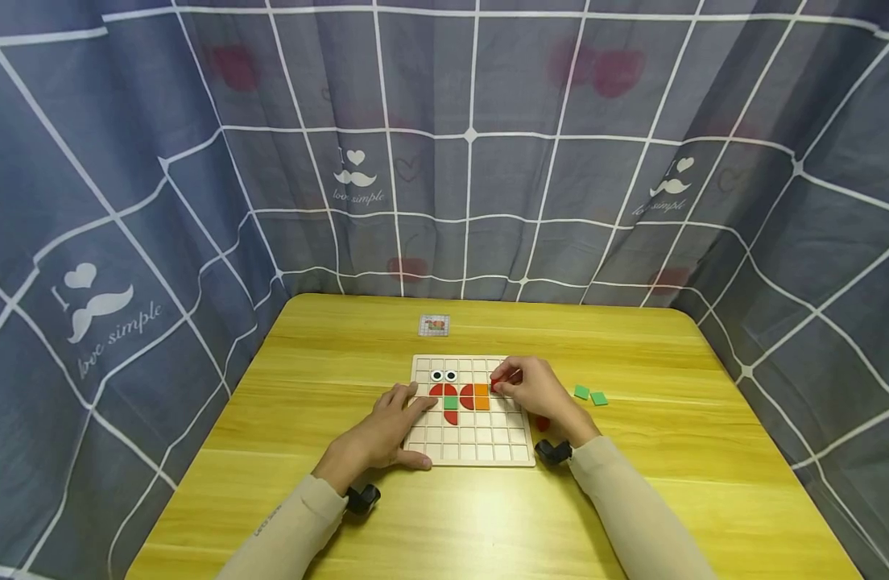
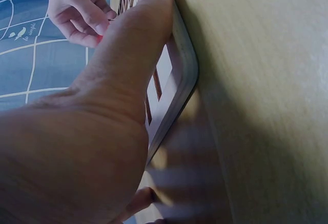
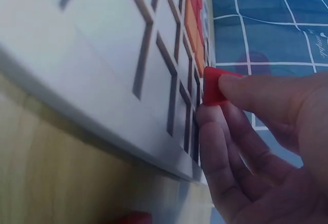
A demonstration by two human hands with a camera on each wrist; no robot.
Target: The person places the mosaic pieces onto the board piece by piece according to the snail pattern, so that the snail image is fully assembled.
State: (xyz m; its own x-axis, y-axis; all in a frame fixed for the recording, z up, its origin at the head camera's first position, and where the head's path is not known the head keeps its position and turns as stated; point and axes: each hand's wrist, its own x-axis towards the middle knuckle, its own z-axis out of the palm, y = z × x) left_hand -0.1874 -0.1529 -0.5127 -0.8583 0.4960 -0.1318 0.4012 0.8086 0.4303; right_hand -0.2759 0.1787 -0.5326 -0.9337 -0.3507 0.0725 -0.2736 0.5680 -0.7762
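Note:
A pale wooden grid board (image 1: 491, 456) lies flat on the table. My left hand (image 1: 383, 428) rests along its left edge, fingers spread, the thumb at the near corner. Over the board's right part, my right hand (image 1: 537, 392) pinches a red tile (image 3: 211, 86) between thumb and fingertips, just above the cells in the right wrist view. Two eye tiles (image 1: 436, 376) sit in an upper row. Below them are rounded red tiles (image 1: 467, 397), two orange squares (image 1: 481, 403), a green square (image 1: 451, 403) and a red quarter-round tile (image 1: 452, 417).
Two loose green squares (image 1: 598, 399) lie on the table right of the board. A loose red tile (image 1: 543, 423) is partly hidden by my right wrist. Behind the board lies a small picture card (image 1: 434, 325). A checked curtain (image 1: 430, 177) surrounds the table's far side.

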